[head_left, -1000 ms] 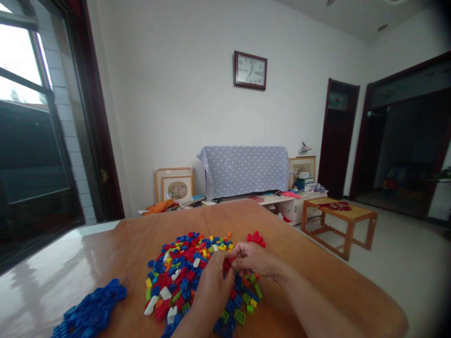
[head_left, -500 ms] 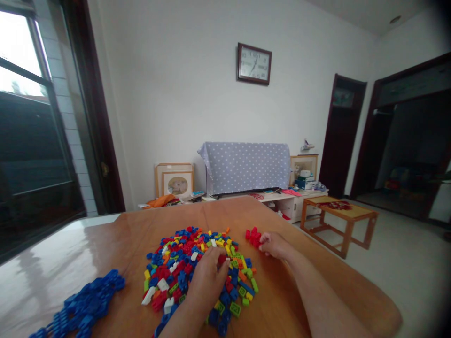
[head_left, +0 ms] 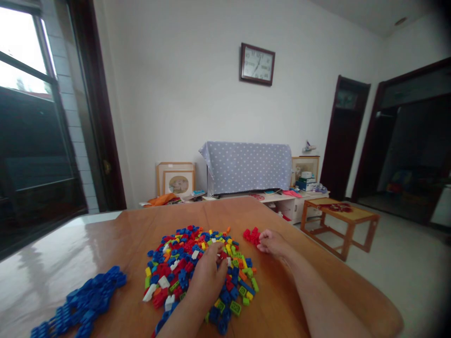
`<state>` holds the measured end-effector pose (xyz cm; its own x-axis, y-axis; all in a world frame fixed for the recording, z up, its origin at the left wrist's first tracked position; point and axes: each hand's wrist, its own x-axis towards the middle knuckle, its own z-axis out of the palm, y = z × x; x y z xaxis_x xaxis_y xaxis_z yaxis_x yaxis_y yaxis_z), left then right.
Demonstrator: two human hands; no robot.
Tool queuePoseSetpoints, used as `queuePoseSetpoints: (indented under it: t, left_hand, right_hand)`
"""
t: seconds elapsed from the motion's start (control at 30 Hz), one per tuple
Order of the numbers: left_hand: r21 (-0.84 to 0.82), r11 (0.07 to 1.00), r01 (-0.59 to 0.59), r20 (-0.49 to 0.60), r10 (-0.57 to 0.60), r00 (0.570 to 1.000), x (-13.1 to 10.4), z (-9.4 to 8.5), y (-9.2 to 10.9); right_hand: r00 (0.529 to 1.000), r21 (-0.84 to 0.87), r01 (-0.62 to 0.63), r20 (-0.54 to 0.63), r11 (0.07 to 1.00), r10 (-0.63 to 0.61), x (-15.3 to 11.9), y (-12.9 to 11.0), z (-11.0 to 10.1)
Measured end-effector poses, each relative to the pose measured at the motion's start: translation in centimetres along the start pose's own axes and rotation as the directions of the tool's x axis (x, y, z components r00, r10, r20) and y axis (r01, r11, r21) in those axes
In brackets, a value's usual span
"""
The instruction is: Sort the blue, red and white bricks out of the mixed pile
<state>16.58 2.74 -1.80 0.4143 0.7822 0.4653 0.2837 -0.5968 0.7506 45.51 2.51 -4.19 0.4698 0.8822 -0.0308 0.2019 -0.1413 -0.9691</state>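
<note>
My left hand (head_left: 208, 271) reaches over a large pile of mixed building bricks (head_left: 179, 272) in blue, red, green, yellow, orange and white. Its thumb and fingers close around a small red building brick (head_left: 222, 255) at the pile's right side; the palm side is partly hidden. To the right of the pile, my right hand (head_left: 273, 243) has its fingers curled together at a small cluster of red building bricks (head_left: 251, 235). The fingertips meet the cluster's right end and cover part of it.
A blue cluster of joined bricks (head_left: 89, 298) lies on the wooden table (head_left: 137, 244) at the left. Beyond the table stand a cloth-covered object (head_left: 248, 166) on a low white cabinet (head_left: 299, 206), framed pictures (head_left: 176, 180) and a small wooden table (head_left: 347, 211).
The red cluster and my right fingertips have shifted slightly left. My left hand has dipped a little at the same spot in the pile. The view has turned slightly.
</note>
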Motion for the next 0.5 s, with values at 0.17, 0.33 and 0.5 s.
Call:
queuePoseSetpoints:
  t: [0.17, 0.33, 0.5]
  left_hand:
    - [0.034, 0.999, -0.003, 0.023, 0.002, 1.0, -0.1, 0.1, 0.0]
    - [0.076, 0.994, -0.081, 0.011, 0.08, 0.997, -0.1, 0.0, 0.7]
    - [0.058, 0.992, -0.116, 0.043, 0.113, 0.993, -0.3, 0.3, 1.3]
  right_hand:
    - [0.995, -0.031, 0.091, 0.028, 0.995, -0.091, -1.7, -2.5, 0.2]
    - [0.909, 0.01, 0.213, 0.364, 0.977, -0.202, -5.1, -5.4, 2.8]
    - [0.8, 0.084, 0.2, 0.562, 0.976, -0.212, -7.6, -6.4, 5.9]
